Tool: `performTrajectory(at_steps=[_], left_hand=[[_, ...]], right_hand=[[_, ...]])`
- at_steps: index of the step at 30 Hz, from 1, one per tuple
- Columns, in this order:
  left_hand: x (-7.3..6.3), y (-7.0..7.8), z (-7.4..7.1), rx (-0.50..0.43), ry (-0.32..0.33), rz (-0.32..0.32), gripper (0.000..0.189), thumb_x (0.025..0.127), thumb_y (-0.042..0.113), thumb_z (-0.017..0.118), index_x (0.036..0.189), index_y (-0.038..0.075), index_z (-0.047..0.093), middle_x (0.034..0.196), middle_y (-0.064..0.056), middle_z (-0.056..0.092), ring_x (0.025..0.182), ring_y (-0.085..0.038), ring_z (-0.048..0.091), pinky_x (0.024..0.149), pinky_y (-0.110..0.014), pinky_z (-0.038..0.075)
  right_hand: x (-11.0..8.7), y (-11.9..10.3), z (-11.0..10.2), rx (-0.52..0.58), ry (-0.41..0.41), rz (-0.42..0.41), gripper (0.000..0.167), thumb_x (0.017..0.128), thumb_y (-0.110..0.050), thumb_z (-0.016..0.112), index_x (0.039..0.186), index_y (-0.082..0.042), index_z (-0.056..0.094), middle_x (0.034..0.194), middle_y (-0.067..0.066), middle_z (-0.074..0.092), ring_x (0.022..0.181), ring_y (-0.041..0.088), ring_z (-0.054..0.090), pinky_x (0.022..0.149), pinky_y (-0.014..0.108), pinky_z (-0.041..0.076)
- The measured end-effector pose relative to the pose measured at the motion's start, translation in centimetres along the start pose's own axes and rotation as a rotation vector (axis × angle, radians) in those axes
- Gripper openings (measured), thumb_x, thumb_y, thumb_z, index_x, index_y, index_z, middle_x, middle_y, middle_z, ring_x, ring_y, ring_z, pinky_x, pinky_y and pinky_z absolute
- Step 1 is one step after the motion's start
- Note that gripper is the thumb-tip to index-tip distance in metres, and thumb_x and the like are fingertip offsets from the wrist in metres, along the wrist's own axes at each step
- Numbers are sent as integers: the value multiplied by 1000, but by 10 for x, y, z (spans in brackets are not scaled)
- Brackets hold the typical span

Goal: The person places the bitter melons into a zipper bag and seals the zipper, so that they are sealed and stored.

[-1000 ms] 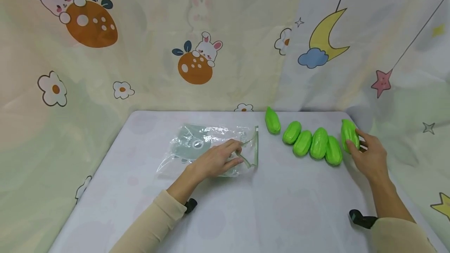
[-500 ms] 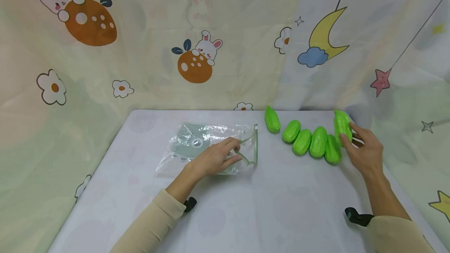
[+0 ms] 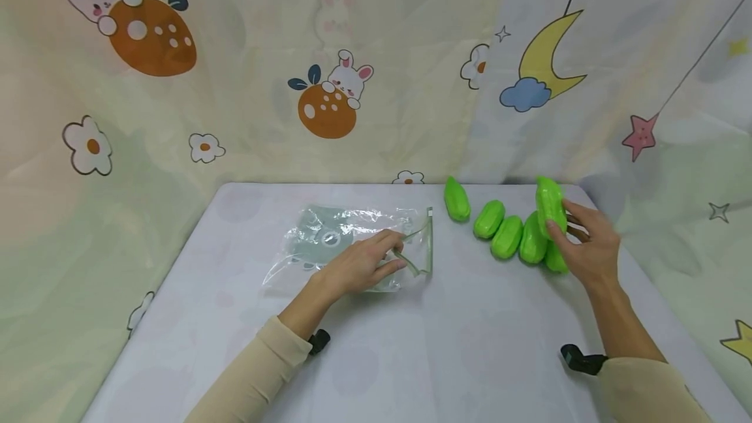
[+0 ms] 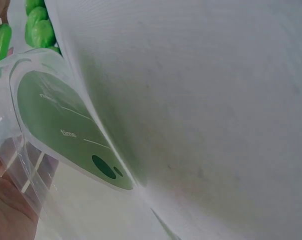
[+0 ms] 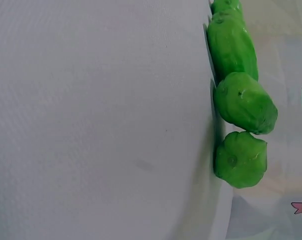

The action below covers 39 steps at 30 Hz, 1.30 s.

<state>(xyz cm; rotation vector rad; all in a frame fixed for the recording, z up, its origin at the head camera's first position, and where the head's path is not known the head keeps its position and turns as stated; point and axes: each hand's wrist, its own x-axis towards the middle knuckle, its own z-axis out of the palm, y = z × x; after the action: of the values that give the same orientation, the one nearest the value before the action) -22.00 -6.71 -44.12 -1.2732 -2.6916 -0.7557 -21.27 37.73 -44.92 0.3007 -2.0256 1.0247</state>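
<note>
My right hand [image 3: 590, 247] holds a plump, ridged green cucumber-like vegetable [image 3: 549, 204] between thumb and fingers. In the head view it overlaps the right end of a row of several matching green vegetables [image 3: 506, 237] on the table. One more green vegetable [image 3: 457, 200] lies apart near the back edge. Left of the row, a clear zip bag [image 3: 320, 240] with a green print lies flat, its mouth facing right. The fingers of my left hand [image 3: 364, 263] grip the upper lip of that mouth, drawing its green strip into a V. The left wrist view shows the bag's printed label [image 4: 66, 125] close up.
The white-covered table [image 3: 411, 358] ends at the back against a patterned cloth [image 3: 252, 83]. A black wrist device [image 3: 581, 359] sticks out by the right sleeve, and another black device [image 3: 319, 342] by the left.
My right hand has moved left with the held green vegetable, from beyond the row's right end to over it. The left hand and the bag stay in place.
</note>
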Motion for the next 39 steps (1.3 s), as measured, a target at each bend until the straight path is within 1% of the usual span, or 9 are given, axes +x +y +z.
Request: performTrajectory(at_steps=[4,7,13,16,21,25,33,36,39], left_hand=[[-1,0,0,5,-2,-4,26,105,41,58,121,21,53,134,5,56,90,-17,66,78,-29,54],[0,-1,-2,-1,-3,0,26,106,41,57,121,21,52,134,4,56,85,-19,65,74,-29,52],[0,-1,-2,-11,8,-1,26,105,40,58,122,20,52,136,1,56,85,-24,67,76,-31,53],[0,-1,-1,-3,12,-5,27,105,40,58,122,20,52,139,3,55,88,-22,68,77,-31,54],[2,0,0,-14,9,4,28,106,40,57,124,20,52,140,3,54,94,-21,67,80,-31,54],[2,1,-1,-6,16,-1,27,106,42,57,123,21,52,140,5,53,96,-19,67,81,-31,54],[0,2,-2,-9,28,3,28,105,41,57,123,20,52,138,5,54,97,-22,68,81,-32,55],[-1,2,-2,-17,29,0,28,106,41,57,123,20,52,141,2,54,99,-24,69,82,-33,56],[-1,1,-1,-14,34,4,27,106,41,57,123,20,52,143,-2,54,97,-24,69,80,-34,56]], right_hand=[[1,-5,7,56,-7,-19,54,73,18,78,125,5,70,118,26,67,101,-5,64,80,7,51],[2,-8,13,99,-14,-26,56,71,19,79,124,4,71,117,24,68,101,-2,66,80,9,53],[2,-16,25,139,-48,-35,57,70,21,80,124,5,70,116,22,69,101,-1,67,79,10,54],[2,-25,29,171,-53,-47,56,68,25,78,121,9,70,115,27,68,100,0,68,79,11,54],[4,-52,33,213,-80,-72,53,67,28,74,118,17,67,111,37,63,101,1,68,79,13,55],[3,-65,35,212,-131,-75,51,69,27,75,118,18,66,110,38,64,102,0,67,80,13,55],[-2,-73,42,193,-230,-80,52,68,25,80,117,15,68,109,32,68,100,-3,66,78,15,56],[-3,-77,45,173,-262,-108,53,66,25,81,116,14,68,110,31,68,101,-6,65,77,15,57],[-2,-81,47,144,-294,-128,53,66,23,82,116,13,68,111,29,69,103,-9,64,77,14,56]])
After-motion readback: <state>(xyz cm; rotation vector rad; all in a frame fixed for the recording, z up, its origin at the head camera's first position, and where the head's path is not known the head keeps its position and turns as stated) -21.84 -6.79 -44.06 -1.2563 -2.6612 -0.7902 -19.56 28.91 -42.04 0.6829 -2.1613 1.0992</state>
